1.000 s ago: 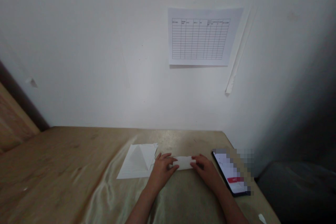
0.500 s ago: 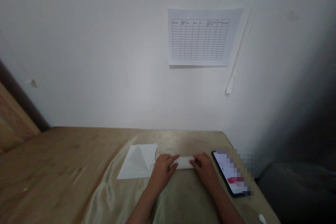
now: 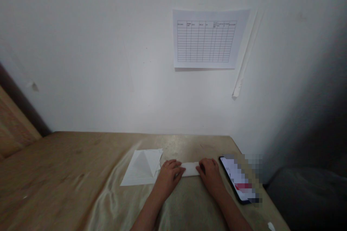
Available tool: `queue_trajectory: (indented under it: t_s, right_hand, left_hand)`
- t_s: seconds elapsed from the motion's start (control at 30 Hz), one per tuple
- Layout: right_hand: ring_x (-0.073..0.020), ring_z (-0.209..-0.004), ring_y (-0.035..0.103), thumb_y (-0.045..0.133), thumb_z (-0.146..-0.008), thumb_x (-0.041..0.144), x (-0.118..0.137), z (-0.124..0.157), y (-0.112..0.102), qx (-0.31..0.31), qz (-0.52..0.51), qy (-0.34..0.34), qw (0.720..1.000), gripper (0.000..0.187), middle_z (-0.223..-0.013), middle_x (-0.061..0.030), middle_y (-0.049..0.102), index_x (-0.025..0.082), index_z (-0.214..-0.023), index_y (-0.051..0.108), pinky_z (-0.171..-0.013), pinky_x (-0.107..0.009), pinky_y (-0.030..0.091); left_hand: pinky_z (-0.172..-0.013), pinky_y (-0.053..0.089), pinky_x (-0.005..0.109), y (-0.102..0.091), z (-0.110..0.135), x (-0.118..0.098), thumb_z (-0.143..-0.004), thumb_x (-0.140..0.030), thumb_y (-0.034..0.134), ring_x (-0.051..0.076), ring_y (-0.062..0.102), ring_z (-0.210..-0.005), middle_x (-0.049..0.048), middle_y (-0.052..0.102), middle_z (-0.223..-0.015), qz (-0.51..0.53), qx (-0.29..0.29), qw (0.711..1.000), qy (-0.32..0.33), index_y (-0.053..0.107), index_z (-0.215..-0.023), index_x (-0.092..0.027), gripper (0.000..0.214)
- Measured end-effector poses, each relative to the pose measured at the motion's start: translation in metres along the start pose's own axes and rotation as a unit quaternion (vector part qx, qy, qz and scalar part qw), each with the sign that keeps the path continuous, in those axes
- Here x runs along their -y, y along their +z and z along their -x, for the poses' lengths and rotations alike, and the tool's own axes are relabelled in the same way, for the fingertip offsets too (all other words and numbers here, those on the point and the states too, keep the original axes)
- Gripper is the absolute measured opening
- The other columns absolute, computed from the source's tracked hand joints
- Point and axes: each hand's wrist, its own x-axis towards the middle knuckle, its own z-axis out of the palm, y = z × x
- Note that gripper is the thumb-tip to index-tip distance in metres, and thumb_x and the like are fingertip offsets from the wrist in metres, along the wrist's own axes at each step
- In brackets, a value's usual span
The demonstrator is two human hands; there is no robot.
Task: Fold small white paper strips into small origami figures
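Note:
A narrow folded strip of white paper (image 3: pixel 190 169) lies on the table between my hands. My left hand (image 3: pixel 168 177) rests on its left end with fingers curled onto the paper. My right hand (image 3: pixel 210 174) presses down on its right end, fingers bent. Both hands cover the strip's ends, so only its middle shows. Just left of my left hand lies a stack of white sheets (image 3: pixel 139 173) with a folded triangular piece (image 3: pixel 148 161) on top.
A phone (image 3: pixel 237 180) with a lit screen lies at the table's right edge. A shiny beige cloth (image 3: pixel 114 202) covers the wooden table (image 3: pixel 54 166). A printed grid sheet (image 3: pixel 207 39) hangs on the white wall. A small white scrap (image 3: pixel 270 226) lies near the front right corner.
Both hands have drawn a little closer together along the strip, so less of the paper shows between them. The paper stack and phone have not moved.

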Motion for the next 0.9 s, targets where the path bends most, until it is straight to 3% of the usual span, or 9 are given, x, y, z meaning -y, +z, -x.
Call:
queue_trajectory:
  t_s: [0.1, 0.23, 0.27, 0.33, 0.4, 0.9]
  right_hand:
    - [-0.0233, -0.095, 0.065, 0.055, -0.094, 0.027, 0.001, 0.000, -0.001, -0.002, -0.016, 0.005, 1.000, 0.007, -0.094, -0.0033, 0.071, 0.023, -0.094, 0.062, -0.112, -0.050, 0.033]
    - [-0.0236, -0.099, 0.066, 0.058, -0.092, 0.028, 0.000, 0.002, -0.007, 0.002, -0.054, 0.023, 0.998, 0.024, -0.099, -0.0047, 0.072, 0.024, -0.116, 0.061, -0.114, -0.050, 0.031]
    - [-0.0239, -0.101, 0.066, 0.059, -0.092, 0.029, -0.001, 0.002, -0.010, 0.008, -0.057, 0.021, 0.998, 0.024, -0.100, -0.0048, 0.072, 0.024, -0.115, 0.063, -0.115, -0.051, 0.029]
    - [-0.0251, -0.103, 0.065, 0.063, -0.090, 0.032, -0.001, 0.003, -0.016, 0.024, -0.045, 0.013, 0.999, 0.010, -0.101, -0.0041, 0.072, 0.025, -0.094, 0.069, -0.117, -0.054, 0.025]
    - [-0.0246, -0.102, 0.065, 0.064, -0.090, 0.033, 0.000, 0.003, -0.021, 0.038, -0.035, 0.007, 0.999, 0.011, -0.100, -0.0030, 0.072, 0.027, -0.086, 0.073, -0.117, -0.056, 0.023]
    - [-0.0236, -0.098, 0.066, 0.064, -0.092, 0.037, 0.001, 0.003, -0.024, 0.033, -0.014, -0.002, 0.999, 0.015, -0.100, -0.0029, 0.073, 0.032, -0.093, 0.079, -0.117, -0.059, 0.023]
  left_hand:
    - [-0.103, 0.050, 0.052, 0.001, 0.001, 0.002, -0.093, -0.026, 0.063, 0.028, 0.064, -0.116, 0.0056, 0.076, -0.117, -0.010, -0.006, 1.000, 0.005, 0.080, -0.102, -0.030, 0.020]
    - [-0.102, 0.051, 0.052, 0.001, 0.002, 0.003, -0.095, -0.027, 0.060, 0.027, 0.065, -0.115, 0.0065, 0.075, -0.118, -0.014, -0.003, 1.000, 0.014, 0.080, -0.103, -0.029, 0.022]
    - [-0.102, 0.051, 0.052, 0.001, 0.002, 0.003, -0.095, -0.027, 0.060, 0.027, 0.065, -0.115, 0.0065, 0.075, -0.118, -0.015, -0.001, 1.000, 0.015, 0.080, -0.104, -0.029, 0.022]
    - [-0.101, 0.051, 0.051, 0.001, 0.002, 0.004, -0.096, -0.026, 0.059, 0.027, 0.066, -0.115, 0.0062, 0.075, -0.118, -0.018, 0.001, 1.000, 0.014, 0.079, -0.105, -0.029, 0.023]
    - [-0.101, 0.052, 0.050, 0.002, 0.002, 0.005, -0.096, -0.026, 0.058, 0.026, 0.066, -0.115, 0.0059, 0.075, -0.119, -0.021, 0.002, 1.000, 0.013, 0.079, -0.107, -0.029, 0.023]
    - [-0.101, 0.053, 0.047, 0.002, 0.002, 0.003, -0.098, -0.027, 0.056, 0.026, 0.066, -0.116, 0.0083, 0.073, -0.123, -0.039, 0.009, 0.999, -0.013, 0.078, -0.111, -0.027, 0.026]
